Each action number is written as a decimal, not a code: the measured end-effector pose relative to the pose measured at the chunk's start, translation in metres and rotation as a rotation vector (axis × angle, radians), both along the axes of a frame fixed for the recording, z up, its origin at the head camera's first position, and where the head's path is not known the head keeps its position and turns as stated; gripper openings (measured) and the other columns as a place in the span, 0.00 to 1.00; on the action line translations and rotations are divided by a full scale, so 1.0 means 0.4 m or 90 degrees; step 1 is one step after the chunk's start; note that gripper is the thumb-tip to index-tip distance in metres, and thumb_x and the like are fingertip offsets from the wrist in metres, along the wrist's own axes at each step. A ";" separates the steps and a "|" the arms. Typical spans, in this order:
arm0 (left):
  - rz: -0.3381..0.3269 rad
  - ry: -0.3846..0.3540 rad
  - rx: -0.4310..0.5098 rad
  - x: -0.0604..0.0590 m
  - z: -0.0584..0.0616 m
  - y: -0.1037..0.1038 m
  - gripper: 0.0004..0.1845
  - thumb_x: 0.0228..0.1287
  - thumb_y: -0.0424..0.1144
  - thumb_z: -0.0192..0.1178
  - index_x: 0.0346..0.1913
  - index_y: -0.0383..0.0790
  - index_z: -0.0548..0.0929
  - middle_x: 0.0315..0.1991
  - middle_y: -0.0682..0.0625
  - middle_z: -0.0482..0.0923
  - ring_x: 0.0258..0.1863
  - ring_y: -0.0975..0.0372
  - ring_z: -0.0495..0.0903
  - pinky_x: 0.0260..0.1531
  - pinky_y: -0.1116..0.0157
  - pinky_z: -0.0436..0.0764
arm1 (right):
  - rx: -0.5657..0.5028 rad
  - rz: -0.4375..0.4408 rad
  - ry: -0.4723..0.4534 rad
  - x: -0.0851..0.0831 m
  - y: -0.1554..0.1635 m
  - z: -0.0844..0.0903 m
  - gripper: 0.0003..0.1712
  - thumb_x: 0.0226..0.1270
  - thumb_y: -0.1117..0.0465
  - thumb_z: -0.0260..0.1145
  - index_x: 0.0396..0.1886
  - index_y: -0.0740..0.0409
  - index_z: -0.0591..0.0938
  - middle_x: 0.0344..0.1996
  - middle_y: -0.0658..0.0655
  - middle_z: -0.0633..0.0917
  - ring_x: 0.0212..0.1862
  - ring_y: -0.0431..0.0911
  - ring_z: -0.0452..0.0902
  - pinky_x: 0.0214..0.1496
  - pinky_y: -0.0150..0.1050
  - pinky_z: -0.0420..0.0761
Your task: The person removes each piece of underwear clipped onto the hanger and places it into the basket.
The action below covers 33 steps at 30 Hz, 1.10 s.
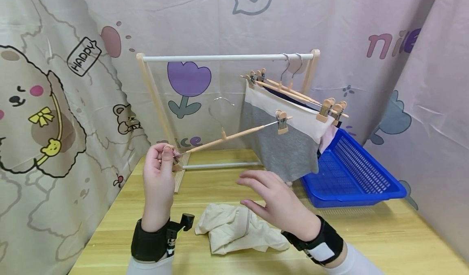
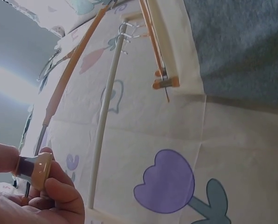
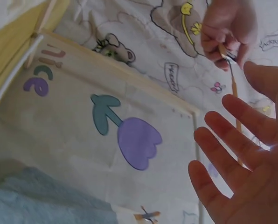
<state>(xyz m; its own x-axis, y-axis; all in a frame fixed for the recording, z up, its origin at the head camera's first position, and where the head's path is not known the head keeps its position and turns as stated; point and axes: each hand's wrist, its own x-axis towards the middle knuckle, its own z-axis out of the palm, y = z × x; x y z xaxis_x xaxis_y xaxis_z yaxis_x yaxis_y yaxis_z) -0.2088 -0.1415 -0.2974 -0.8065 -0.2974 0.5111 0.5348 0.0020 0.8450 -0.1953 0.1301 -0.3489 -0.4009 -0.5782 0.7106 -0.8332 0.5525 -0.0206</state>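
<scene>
My left hand (image 1: pixel 161 161) pinches the clip (image 2: pixel 34 170) at the near end of a wooden clip hanger (image 1: pixel 229 136), held up in front of the small drying rack (image 1: pixel 227 57). The hanger's far clip (image 1: pixel 281 121) hangs free beside the grey and white garment (image 1: pixel 286 140). My right hand (image 1: pixel 275 199) hovers open, fingers spread, above a crumpled cream cloth (image 1: pixel 238 228) on the table. In the right wrist view the open right hand (image 3: pixel 244 177) fills the lower right, with the left hand (image 3: pixel 227 30) and hanger end above it.
Two more clip hangers (image 1: pixel 293 94) hang on the rack's white rail at its right end, carrying garments. A blue plastic basket (image 1: pixel 351 173) sits on the wooden table (image 1: pixel 384 234) at the right. Patterned curtains (image 1: pixel 55 104) close in the sides and back.
</scene>
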 end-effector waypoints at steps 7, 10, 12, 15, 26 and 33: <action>0.043 0.007 0.036 0.003 0.006 -0.015 0.06 0.82 0.40 0.50 0.46 0.43 0.75 0.36 0.56 0.77 0.39 0.65 0.77 0.37 0.74 0.75 | 0.096 0.000 -0.063 -0.008 -0.014 -0.034 0.37 0.66 0.46 0.75 0.72 0.43 0.73 0.70 0.50 0.75 0.68 0.46 0.73 0.66 0.48 0.76; 0.050 0.017 0.054 0.001 0.007 -0.015 0.06 0.82 0.39 0.50 0.45 0.41 0.75 0.35 0.56 0.77 0.38 0.66 0.77 0.36 0.74 0.75 | 0.129 0.016 -0.069 -0.016 -0.019 -0.049 0.43 0.63 0.42 0.76 0.75 0.42 0.70 0.72 0.51 0.73 0.71 0.47 0.71 0.67 0.50 0.75; 0.060 0.022 0.061 -0.001 0.008 -0.014 0.06 0.81 0.38 0.51 0.45 0.41 0.76 0.35 0.56 0.77 0.37 0.67 0.77 0.35 0.74 0.75 | 0.158 0.029 -0.079 -0.021 -0.022 -0.061 0.46 0.62 0.39 0.75 0.77 0.42 0.68 0.75 0.51 0.71 0.74 0.49 0.68 0.68 0.53 0.74; 0.075 0.024 0.071 -0.002 0.009 -0.015 0.06 0.81 0.39 0.51 0.44 0.42 0.76 0.35 0.55 0.77 0.36 0.67 0.76 0.35 0.75 0.75 | 0.216 0.052 -0.108 -0.028 -0.027 -0.080 0.49 0.63 0.36 0.73 0.79 0.41 0.64 0.78 0.52 0.66 0.78 0.53 0.63 0.70 0.58 0.72; 0.100 0.031 0.095 -0.009 0.009 -0.024 0.06 0.81 0.40 0.50 0.43 0.45 0.74 0.36 0.54 0.76 0.34 0.66 0.74 0.34 0.74 0.74 | 0.375 0.134 -0.225 -0.052 -0.053 -0.139 0.59 0.55 0.33 0.76 0.82 0.28 0.55 0.84 0.46 0.50 0.83 0.57 0.47 0.75 0.62 0.65; 0.096 0.026 0.104 -0.008 0.007 -0.026 0.06 0.81 0.40 0.51 0.42 0.44 0.75 0.35 0.55 0.76 0.34 0.66 0.75 0.34 0.73 0.73 | 0.450 0.161 -0.241 -0.073 -0.071 -0.155 0.63 0.50 0.32 0.78 0.82 0.26 0.53 0.85 0.49 0.46 0.82 0.63 0.47 0.73 0.63 0.68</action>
<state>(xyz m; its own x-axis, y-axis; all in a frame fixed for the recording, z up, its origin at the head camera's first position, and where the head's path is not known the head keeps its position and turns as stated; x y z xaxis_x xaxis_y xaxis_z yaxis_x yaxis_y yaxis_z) -0.2119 -0.1518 -0.2946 -0.7268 -0.4941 0.4771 0.5720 -0.0510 0.8187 -0.2245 0.1017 -0.4110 -0.3385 -0.9409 -0.0084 -0.9400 0.3385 -0.0425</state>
